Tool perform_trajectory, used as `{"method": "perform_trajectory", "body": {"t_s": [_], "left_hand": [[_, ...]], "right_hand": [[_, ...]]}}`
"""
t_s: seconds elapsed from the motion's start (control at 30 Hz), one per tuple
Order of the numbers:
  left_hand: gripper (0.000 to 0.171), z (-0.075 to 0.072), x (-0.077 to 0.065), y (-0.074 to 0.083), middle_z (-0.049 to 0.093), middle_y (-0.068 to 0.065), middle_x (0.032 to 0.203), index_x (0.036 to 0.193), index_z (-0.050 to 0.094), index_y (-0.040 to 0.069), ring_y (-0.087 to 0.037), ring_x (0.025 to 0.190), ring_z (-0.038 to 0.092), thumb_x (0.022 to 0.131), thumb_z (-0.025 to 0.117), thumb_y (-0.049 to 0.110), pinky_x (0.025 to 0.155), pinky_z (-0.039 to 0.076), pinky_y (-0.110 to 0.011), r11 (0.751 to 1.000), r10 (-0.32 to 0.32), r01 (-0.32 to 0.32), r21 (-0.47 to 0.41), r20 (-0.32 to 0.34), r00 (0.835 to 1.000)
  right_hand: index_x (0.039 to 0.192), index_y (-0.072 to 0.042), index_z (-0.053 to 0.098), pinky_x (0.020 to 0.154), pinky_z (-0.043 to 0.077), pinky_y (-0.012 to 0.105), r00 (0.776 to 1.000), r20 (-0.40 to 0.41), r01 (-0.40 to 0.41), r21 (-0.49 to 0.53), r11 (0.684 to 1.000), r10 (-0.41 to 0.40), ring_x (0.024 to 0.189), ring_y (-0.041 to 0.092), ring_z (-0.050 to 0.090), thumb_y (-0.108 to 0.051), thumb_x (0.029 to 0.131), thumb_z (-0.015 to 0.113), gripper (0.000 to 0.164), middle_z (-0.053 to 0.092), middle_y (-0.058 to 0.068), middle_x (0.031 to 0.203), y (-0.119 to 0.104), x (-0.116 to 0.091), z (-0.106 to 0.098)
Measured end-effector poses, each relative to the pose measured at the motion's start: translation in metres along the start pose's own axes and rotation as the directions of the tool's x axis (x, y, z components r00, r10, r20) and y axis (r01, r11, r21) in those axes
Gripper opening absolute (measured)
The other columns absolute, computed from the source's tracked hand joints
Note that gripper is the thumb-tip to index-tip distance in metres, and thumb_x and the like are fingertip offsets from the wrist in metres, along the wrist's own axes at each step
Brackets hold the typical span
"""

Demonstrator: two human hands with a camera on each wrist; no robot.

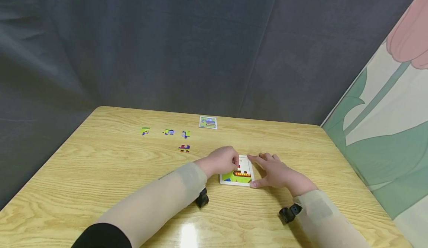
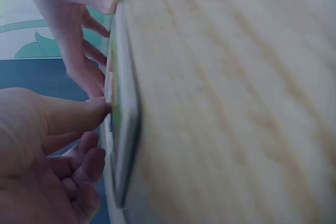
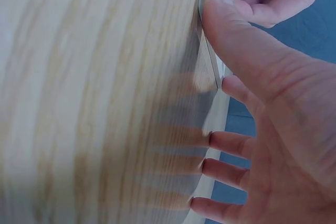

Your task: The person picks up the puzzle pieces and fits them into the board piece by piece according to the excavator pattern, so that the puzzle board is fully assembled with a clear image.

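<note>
A small white-framed puzzle board (image 1: 235, 183) lies on the table, its lower part filled with green and orange pieces and its upper part partly white. My left hand (image 1: 222, 160) is over the board's left side with curled fingers. Its thumb and forefinger pinch a small puzzle piece (image 1: 239, 166), mostly hidden, down at the board's surface. My right hand (image 1: 274, 170) steadies the board's right edge. In the right wrist view, the right thumb (image 3: 231, 24) presses near one corner, while the other fingers stretch out, spread, with tips on the table.
Several loose puzzle pieces lie left of the board, among them a red and purple one (image 1: 184, 148) and a green one (image 1: 145, 131). A picture card (image 1: 208, 122) showing a digger lies at the back. A dark curtain (image 1: 167, 47) hangs behind the table (image 1: 100, 173).
</note>
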State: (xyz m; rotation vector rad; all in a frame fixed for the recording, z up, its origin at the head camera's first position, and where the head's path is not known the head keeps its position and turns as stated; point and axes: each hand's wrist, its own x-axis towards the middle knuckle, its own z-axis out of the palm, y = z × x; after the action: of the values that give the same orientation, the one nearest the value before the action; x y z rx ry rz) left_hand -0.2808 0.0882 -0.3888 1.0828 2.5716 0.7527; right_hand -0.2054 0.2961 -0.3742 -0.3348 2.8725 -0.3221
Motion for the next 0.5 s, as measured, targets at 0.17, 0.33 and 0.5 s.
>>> {"method": "perform_trajectory", "body": {"t_s": [0.17,0.33,0.5], "left_hand": [[0.013,-0.018,-0.002,-0.011,0.063,0.006,0.082,0.085,0.074,0.014,-0.011,0.075,0.055,0.095,0.067,0.016,0.071,0.045,-0.027,0.996,0.008,-0.006,-0.093,0.024,1.000],[0.005,-0.056,-0.013,-0.042,0.063,0.001,0.090,0.093,0.073,0.010,-0.016,0.082,0.055,0.092,0.070,0.014,0.074,0.046,-0.032,0.992,-0.065,0.057,-0.115,-0.063,0.996],[0.023,-0.089,-0.035,-0.076,0.061,-0.007,0.106,0.113,0.068,0.010,-0.021,0.084,0.053,0.090,0.071,0.016,0.074,0.044,-0.036,0.977,-0.210,0.211,0.019,-0.044,0.977]], "right_hand": [[0.154,-0.024,0.036,0.097,0.035,0.067,1.000,0.012,-0.027,0.005,1.000,0.027,0.131,0.047,0.030,-0.067,0.071,0.073,0.101,0.030,0.024,0.152,0.004,0.005,0.004],[0.154,-0.027,0.035,0.098,0.034,0.068,0.998,0.016,-0.058,0.011,0.998,0.057,0.133,0.045,0.029,-0.067,0.069,0.074,0.102,0.029,0.021,0.153,0.005,0.007,0.007],[0.155,-0.026,0.035,0.097,0.034,0.068,0.999,0.009,-0.054,0.005,0.999,0.054,0.133,0.047,0.028,-0.066,0.070,0.074,0.102,0.029,0.022,0.153,0.004,0.006,0.007]]}}
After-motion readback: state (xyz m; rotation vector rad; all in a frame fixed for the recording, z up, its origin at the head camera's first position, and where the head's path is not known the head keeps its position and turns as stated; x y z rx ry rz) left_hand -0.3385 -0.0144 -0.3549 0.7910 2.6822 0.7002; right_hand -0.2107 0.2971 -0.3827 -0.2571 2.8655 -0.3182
